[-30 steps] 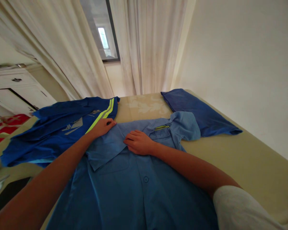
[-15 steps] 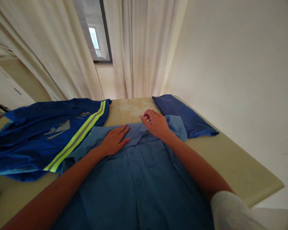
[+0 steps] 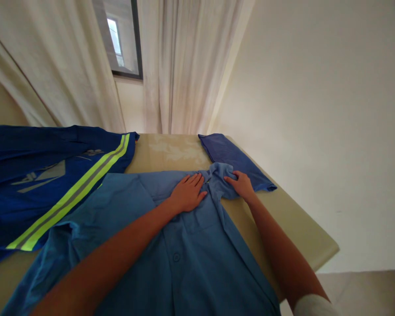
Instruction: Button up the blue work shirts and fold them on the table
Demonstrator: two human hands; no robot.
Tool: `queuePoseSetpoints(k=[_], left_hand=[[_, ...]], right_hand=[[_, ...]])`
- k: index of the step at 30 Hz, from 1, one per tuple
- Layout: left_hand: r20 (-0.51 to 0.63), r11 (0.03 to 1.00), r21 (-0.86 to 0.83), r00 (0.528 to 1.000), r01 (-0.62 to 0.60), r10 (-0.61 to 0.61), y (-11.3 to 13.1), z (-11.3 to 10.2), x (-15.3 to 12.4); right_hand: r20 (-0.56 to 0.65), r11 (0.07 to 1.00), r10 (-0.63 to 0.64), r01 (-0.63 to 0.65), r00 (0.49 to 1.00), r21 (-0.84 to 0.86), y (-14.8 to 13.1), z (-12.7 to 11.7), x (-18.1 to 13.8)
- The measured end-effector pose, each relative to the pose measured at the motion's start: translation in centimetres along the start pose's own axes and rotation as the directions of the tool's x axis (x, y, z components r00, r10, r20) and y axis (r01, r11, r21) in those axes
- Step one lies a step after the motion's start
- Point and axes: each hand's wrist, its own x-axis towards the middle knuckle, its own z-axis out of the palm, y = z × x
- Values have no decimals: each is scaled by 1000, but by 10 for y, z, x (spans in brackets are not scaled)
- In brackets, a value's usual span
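Note:
A light blue buttoned shirt (image 3: 197, 263) lies spread on the table in front of me, one round button showing on its front strip. My left hand (image 3: 188, 193) rests flat on the shirt's upper part, fingers stretched out. At the shirt's far right corner, my right hand (image 3: 242, 183) pinches the bunched sleeve (image 3: 222, 177) between thumb and fingers. The sleeve is crumpled, and a tiny yellow-green spot shows near the fold beside my left fingertips.
A dark blue garment (image 3: 29, 193) with a yellow-green and grey stripe lies at the left, partly under the shirt. Folded dark blue cloth (image 3: 233, 156) lies along the right edge of the beige table (image 3: 171, 149). Curtains (image 3: 191, 66) hang behind; a wall (image 3: 316, 109) rises at right.
My left hand has slid right across the shirt's top. My right hand has moved right and now grips the sleeve. The view has shifted, showing more of the shirt's right side.

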Motion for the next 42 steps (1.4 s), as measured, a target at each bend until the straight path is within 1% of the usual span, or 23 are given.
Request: queuePoseSetpoints(k=[2,4,6,7,8,9,11,13,15,17,18,19,22,25,27,29,31,32,34,36,38,40,42], left_hand=[[-20,999,16,999,-35,35,2,7,-4],[-45,999,3,998,-43,43,3,9,-9],[-69,998,-43,997,-44,41,2,6,-10],[-87,995,-85,996,-43,36,2,5,-9],[-111,989,-144,994,-39,23,0,3,-7],[-137,975,-218,991,-32,2,-2,1,-5],[-183,907,-420,978,15,-101,-10,-5,0],[-167,717,-687,934,118,-315,-23,-14,4],[23,360,-903,860,237,-509,-37,-27,5],[280,-3,-946,811,325,-513,-48,-41,5],[375,-113,-924,803,365,-463,-51,-47,4],[428,-165,-903,802,396,-416,-53,-52,3],[419,-128,-906,812,404,-407,-49,-60,0],[393,-96,-918,854,385,-341,-39,-65,-4],[412,-96,-911,885,401,-216,-36,-72,-7],[438,-101,-898,893,428,-108,-40,-80,-10],[493,-101,-869,865,484,-92,-47,-86,-11],[524,-78,-852,841,518,-136,-51,-87,-11],[523,54,-825,796,563,-305,-58,-85,-9],[441,228,-792,789,566,-428,-61,-82,-9],[423,328,-766,818,553,-390,-61,-83,-10],[482,345,-760,833,551,-270,-62,-89,-14],[538,376,-735,823,564,-182,-64,-99,-20]], right_hand=[[16,978,-68,63,998,197,-2,2,1],[-58,928,-80,96,995,361,-12,-1,-4],[-105,886,-137,170,985,432,-33,-9,-14],[-78,869,-223,234,972,436,-46,-15,-22],[-10,844,-350,319,937,432,-58,-20,-31],[72,810,-479,409,875,420,-70,-25,-40],[126,743,-642,572,757,347,-87,-30,-58],[111,694,-714,678,691,243,-92,-27,-69],[140,667,-745,729,652,157,-87,-17,-74],[205,662,-743,744,637,89,-80,-2,-74],[223,672,-729,739,647,54,-77,5,-73],[229,688,-709,725,667,20,-75,12,-73],[228,726,-655,684,720,-75,-72,24,-71],[212,703,-667,698,714,-139,-66,21,-67],[174,654,-729,749,662,-105,-57,14,-62],[126,582,-803,812,583,-46,-47,6,-57],[108,524,-846,852,523,-21,-40,3,-54],[122,507,-854,862,506,-25,-38,2,-53],[187,499,-847,866,498,-47,-38,3,-52],[265,509,-821,858,506,-64,-42,6,-53],[319,536,-789,842,525,-61,-46,8,-53],[338,569,-765,821,548,-42,-47,9,-53],[337,608,-741,793,581,-33,-46,10,-53]])
